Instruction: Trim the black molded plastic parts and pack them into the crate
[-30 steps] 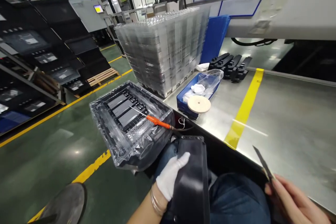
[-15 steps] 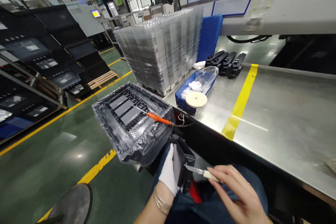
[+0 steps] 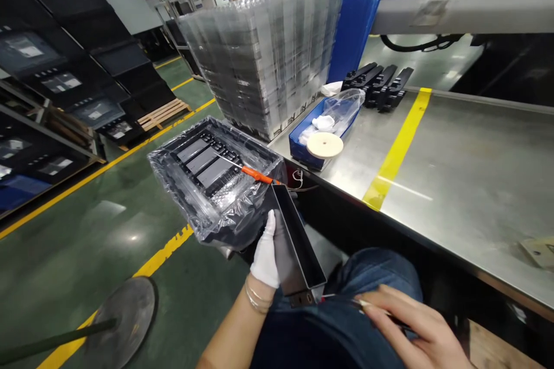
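Note:
In a white glove, my left hand point(image 3: 265, 259) is closed round a long, hollow black plastic part point(image 3: 298, 242), held tilted above my lap with its open side up. My bare right hand point(image 3: 407, 323) pinches a small knife point(image 3: 358, 301), whose thin blade points left toward the part's lower end. I cannot tell whether the blade touches the part. An orange soldering-iron-like tool with a long metal tip point(image 3: 256, 174) lies across the edge of a black bin point(image 3: 216, 219) lined with clear plastic. Black parts with grey faces point(image 3: 213, 168) lie inside that bin.
A metal table point(image 3: 467, 173) with a yellow tape stripe point(image 3: 398, 150) runs along the right. On it stand a blue tray point(image 3: 303, 153) with a cream disc point(image 3: 324, 145), several black parts point(image 3: 381, 86) and stacked clear trays point(image 3: 264, 57). A round stand base point(image 3: 125, 317) is at lower left.
My left hand has turned the black part so its long hollow side now faces up. The knife has moved down and right, to the part's lower end. The view has tilted down.

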Tool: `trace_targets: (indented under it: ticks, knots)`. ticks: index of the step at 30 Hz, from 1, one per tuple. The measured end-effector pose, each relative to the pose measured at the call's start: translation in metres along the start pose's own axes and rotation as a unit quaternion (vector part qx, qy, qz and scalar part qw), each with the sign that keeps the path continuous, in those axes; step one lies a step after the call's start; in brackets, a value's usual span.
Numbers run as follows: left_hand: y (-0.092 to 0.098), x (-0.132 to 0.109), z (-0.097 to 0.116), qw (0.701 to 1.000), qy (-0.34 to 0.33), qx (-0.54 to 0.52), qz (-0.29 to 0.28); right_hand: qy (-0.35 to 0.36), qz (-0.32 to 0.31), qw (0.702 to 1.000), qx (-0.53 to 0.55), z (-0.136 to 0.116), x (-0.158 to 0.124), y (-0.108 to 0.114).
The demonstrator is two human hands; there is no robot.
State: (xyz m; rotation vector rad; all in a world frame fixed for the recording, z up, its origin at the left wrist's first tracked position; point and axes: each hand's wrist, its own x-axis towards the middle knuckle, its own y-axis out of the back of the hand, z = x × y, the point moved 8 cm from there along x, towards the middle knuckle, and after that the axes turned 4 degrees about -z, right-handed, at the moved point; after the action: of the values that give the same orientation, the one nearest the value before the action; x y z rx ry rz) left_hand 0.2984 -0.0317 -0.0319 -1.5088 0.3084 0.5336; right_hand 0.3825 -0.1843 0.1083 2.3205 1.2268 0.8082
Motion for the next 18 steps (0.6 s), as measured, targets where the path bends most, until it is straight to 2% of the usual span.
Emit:
trace_targets:
  ticks: [5,7,10,15,18]
  knots:
    - [-0.003,-0.005,0.003,0.999,-0.025,-0.018,0.004,-0.011,-0.11,0.993,0.045,-0.005,-0.004,-0.027]
    - [-0.003,-0.006,0.003,1.0,-0.026,-0.012,0.01,-0.023,-0.132,0.989,0.059,-0.001,-0.006,-0.031]
    - [-0.003,-0.005,0.004,0.999,-0.029,-0.015,0.02,-0.032,-0.1,0.993,0.059,0.002,-0.005,-0.024]
    - [-0.007,-0.006,0.009,0.997,-0.06,-0.033,0.035,-0.012,-0.123,0.989,0.077,-0.003,-0.003,-0.027]
    - [-0.009,-0.006,0.01,0.997,-0.069,-0.026,0.04,-0.02,-0.043,0.997,0.056,-0.001,-0.002,-0.018]
